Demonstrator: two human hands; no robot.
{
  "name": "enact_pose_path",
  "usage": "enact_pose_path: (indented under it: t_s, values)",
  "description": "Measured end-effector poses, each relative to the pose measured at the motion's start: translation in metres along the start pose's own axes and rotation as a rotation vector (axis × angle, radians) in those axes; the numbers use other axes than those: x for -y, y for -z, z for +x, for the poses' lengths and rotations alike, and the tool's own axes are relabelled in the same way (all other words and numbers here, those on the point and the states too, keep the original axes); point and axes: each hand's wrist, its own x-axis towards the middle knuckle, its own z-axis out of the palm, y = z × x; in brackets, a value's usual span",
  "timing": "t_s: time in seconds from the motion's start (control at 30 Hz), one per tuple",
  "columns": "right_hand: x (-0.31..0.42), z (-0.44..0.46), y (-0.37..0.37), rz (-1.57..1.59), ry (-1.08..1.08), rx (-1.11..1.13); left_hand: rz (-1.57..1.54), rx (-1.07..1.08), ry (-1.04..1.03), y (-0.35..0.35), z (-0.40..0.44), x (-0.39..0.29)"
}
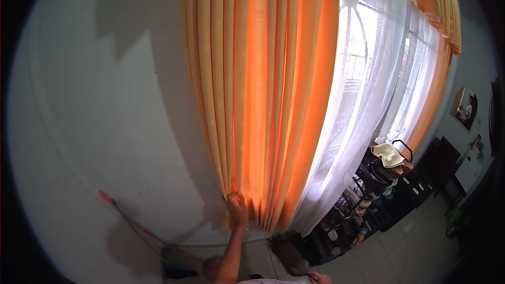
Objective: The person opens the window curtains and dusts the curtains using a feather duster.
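A long orange curtain (258, 100) hangs from above the top of the view down toward the floor. My left hand (238, 213) is closed on its lower left edge, and the cloth bunches a little at the fingers. Low at the bottom edge, my right hand (318, 279) is partly cut off by the frame. It grips a dark feather duster (289, 255), whose fluffy head points up and left, near the curtain's hem. Most of the duster's handle is hidden. Beside the orange curtain, a sheer white curtain (347, 121) covers the bright window.
A black rack (363, 205) crowded with small items stands below the window, with a pale cloth (388, 155) on top. Long-handled cleaning tools (134, 221) lean against the left wall (105, 126). Further right are a wall mirror (465, 108) and the tiled floor (405, 247).
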Motion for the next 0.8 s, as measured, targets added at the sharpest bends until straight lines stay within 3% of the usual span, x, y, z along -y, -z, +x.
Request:
enact_pose_path:
  t_s: [0.1, 0.17, 0.2, 0.3, 0.37, 0.47, 0.57, 0.6, 0.73, 0.8]
  values:
    - [0.077, -0.003, 0.016, 0.051, 0.123, -0.065, -0.052, 0.132, 0.020, 0.041, -0.007, 0.019]
    - [0.095, 0.005, 0.015, 0.022, 0.482, -0.255, 0.099, 0.095, -0.205, 0.065, -0.004, 0.020]
    - [0.097, 0.014, 0.012, 0.029, 0.493, -0.249, 0.108, 0.085, -0.211, 0.072, -0.006, 0.015]
    - [0.110, 0.050, 0.004, 0.092, 0.643, -0.281, -0.194, 0.005, 0.129, 0.090, -0.009, -0.001]
    - [0.136, 0.076, 0.004, 0.033, 0.812, -0.242, 0.259, 0.227, -0.273, 0.107, -0.010, 0.006]
    - [0.192, 0.105, -0.010, 0.185, 0.763, -0.216, 0.302, 0.136, -0.176, 0.114, -0.010, -0.009]
    - [0.269, 0.137, -0.014, 0.249, 0.990, -0.389, 0.254, 0.024, -0.271, 0.117, -0.009, -0.020]
    - [0.295, 0.149, -0.013, 0.274, 1.079, -0.427, 0.258, 0.021, -0.272, 0.117, -0.011, -0.017]
    - [0.409, 0.186, 0.013, 0.485, 0.938, -0.394, 0.189, 0.085, -0.161, 0.125, -0.020, -0.021]
    - [0.488, 0.210, 0.052, 0.487, 1.113, -0.508, 0.179, 0.134, -0.090, 0.129, -0.028, -0.027]
